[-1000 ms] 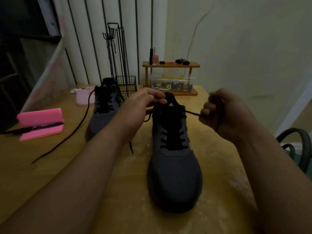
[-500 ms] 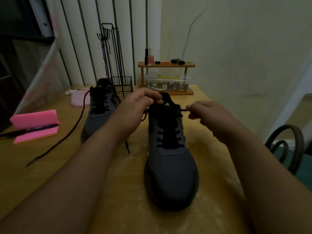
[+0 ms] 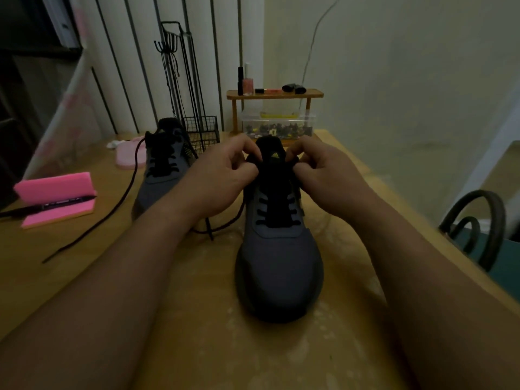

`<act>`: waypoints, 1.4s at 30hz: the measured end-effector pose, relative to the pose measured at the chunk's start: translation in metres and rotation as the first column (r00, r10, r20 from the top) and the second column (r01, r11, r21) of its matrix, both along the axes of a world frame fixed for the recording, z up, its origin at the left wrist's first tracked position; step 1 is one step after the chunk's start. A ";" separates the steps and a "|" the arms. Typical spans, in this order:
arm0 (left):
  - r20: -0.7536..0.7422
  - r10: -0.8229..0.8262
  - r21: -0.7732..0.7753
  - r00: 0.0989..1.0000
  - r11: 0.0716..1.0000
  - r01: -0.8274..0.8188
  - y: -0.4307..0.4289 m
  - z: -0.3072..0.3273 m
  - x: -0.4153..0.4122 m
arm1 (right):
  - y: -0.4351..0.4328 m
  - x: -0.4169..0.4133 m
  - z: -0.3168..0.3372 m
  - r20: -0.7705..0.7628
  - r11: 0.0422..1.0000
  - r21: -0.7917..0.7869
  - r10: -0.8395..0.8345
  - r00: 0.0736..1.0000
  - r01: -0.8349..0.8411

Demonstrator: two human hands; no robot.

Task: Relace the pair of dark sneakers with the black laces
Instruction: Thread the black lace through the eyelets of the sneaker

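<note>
Both my left grip (image 3: 225,175) and my right grip (image 3: 323,171) are curling narrowly round the limp black lace (image 3: 225,224) at the top eyelets of the near sneaker (image 3: 278,257), standing on the tabletop (image 3: 183,319), toe toward me; I am judging its stiff tips the surest hold.

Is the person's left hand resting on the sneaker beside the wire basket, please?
No, the left hand grips the black lace at the tongue of the near sneaker, apart from the far sneaker.
</note>
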State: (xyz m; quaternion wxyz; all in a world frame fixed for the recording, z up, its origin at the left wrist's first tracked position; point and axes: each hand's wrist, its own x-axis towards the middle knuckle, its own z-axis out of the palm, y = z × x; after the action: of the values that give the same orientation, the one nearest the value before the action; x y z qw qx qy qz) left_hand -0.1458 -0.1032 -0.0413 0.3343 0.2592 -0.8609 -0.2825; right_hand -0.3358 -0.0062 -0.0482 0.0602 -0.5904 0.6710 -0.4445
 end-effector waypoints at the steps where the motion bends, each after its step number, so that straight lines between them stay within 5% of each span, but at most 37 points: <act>1: -0.030 0.031 -0.025 0.999 0.999 -0.031 -0.002 -0.004 -0.003 | -0.003 0.001 -0.003 0.004 0.999 -0.038 -0.032 0.999 0.032; 10: -0.201 0.142 -0.008 0.969 0.989 -0.147 -0.021 -0.033 -0.023 | -0.025 0.001 -0.010 0.050 0.961 -0.225 -0.154 0.987 0.161; 15: -0.177 0.172 0.056 0.969 0.985 -0.165 -0.018 -0.025 -0.018 | -0.025 0.000 -0.010 0.096 0.974 -0.125 -0.175 0.980 0.186; 18: 0.021 0.160 0.126 0.987 0.979 -0.162 -0.008 -0.004 0.000 | -0.011 -0.003 -0.010 0.212 0.970 0.042 -0.244 0.946 0.240; 21: 0.351 -0.083 0.281 0.933 0.959 -0.020 0.003 0.010 0.022 | 0.004 0.002 -0.003 0.365 0.935 0.355 -0.146 0.919 0.007; 23: 0.390 -0.163 0.356 0.906 0.934 0.014 0.012 0.003 0.028 | 0.012 0.005 -0.004 0.332 0.911 0.408 -0.085 0.939 -0.062; 31: 0.123 -0.019 0.186 0.992 0.982 -0.005 0.005 -0.030 0.001 | 0.003 0.002 -0.024 0.230 0.976 0.205 -0.127 0.965 0.079; 34: 0.069 -0.022 0.165 0.997 0.986 0.011 0.006 -0.038 0.003 | 0.007 -0.007 -0.032 0.280 0.988 0.152 -0.062 0.958 0.020; 42: 0.035 -0.027 -0.183 0.999 0.983 0.033 0.008 -0.042 0.002 | 0.020 -0.027 -0.023 0.002 0.979 0.096 0.182 0.983 -0.181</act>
State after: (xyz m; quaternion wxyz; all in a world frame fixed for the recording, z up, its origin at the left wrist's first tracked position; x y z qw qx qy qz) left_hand -0.1435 -0.0951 -0.0836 0.3388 0.2189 -0.8923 -0.2027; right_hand -0.3623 0.0136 -0.0709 0.1265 -0.6470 0.6349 -0.4028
